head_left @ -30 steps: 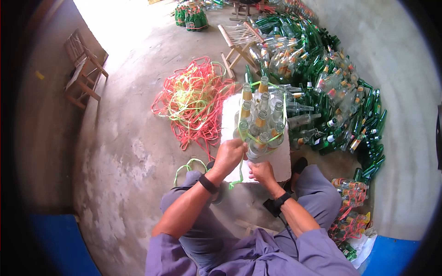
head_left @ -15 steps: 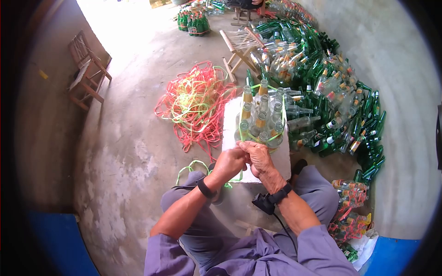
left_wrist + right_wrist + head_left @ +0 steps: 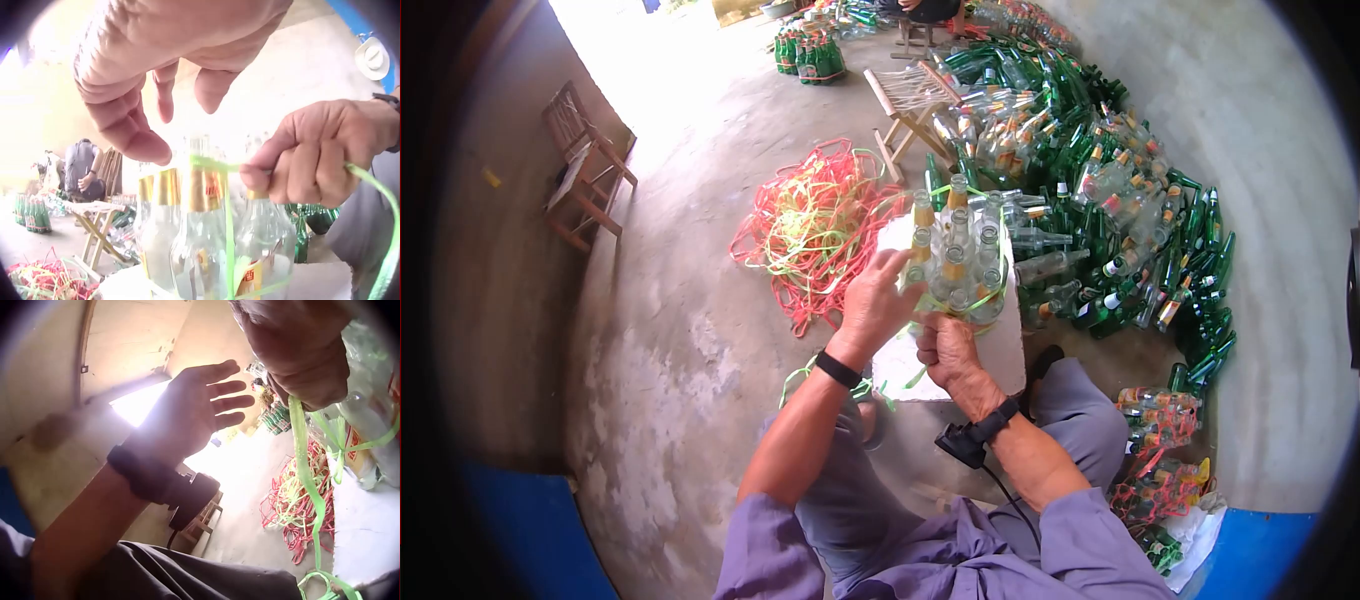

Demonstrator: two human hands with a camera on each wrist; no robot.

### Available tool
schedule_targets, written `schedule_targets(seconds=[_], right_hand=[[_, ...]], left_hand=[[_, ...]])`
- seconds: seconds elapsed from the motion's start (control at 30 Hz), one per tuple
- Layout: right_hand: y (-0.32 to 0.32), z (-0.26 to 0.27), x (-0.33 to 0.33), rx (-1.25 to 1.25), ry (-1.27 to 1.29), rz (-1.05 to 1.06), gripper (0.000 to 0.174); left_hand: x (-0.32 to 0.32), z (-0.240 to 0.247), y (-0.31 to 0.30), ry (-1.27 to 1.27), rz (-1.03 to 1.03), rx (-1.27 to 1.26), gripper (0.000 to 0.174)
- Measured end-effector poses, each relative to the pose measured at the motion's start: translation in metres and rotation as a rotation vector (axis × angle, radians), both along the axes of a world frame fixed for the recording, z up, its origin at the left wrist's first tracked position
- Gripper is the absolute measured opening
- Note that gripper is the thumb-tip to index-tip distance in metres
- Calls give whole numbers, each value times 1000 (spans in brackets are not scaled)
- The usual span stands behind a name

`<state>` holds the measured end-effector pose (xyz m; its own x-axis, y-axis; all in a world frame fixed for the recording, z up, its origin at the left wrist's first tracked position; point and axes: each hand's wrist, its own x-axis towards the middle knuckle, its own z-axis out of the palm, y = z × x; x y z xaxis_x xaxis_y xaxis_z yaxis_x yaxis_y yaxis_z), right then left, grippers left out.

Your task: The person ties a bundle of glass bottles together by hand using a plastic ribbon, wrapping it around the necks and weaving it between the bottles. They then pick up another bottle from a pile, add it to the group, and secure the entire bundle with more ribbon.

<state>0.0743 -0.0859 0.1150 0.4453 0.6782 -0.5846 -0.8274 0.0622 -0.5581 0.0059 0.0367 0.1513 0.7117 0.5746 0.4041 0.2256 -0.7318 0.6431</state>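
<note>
Clear glass bottles (image 3: 955,262) with gold neck labels stand grouped on a white block (image 3: 992,352), with green strap (image 3: 229,250) around them. The right hand (image 3: 952,352) pinches the strap at the near side of the group; in the left wrist view its fingers are curled round it, and a loose length (image 3: 304,462) hangs from the fist in the right wrist view. Beside the bottles' near left corner, the left hand (image 3: 874,308) is raised with fingers spread and holds nothing; the right wrist view shows that hand (image 3: 206,406) apart from the strap.
A tangle of red and green strap (image 3: 820,230) lies left of the block. Green and clear bottles (image 3: 1090,200) are heaped along the right wall. A folding stool (image 3: 912,110) stands beyond, a wooden chair (image 3: 580,175) at far left. Strapped bundles (image 3: 1160,480) sit at lower right.
The hands were together at the near edge of the bottles; the left hand has let go and moved up and left with its fingers spread. The right hand has shifted slightly left, still pinching the strap.
</note>
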Motion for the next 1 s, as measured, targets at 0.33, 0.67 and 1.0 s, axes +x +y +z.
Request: schedule_targets(seconds=[0.33,0.67,1.0], right_hand=[[-15,-6,7,57,-53,40,9],[-23,-4,11,11,-181,66,6],[-35,-15,18,-5,-261,124,10]], left_hand=[[20,-24,-1,95,-24,-36,28],[24,-24,-5,201,0,-65,28],[28,-30,-7,176,-7,-110,30]])
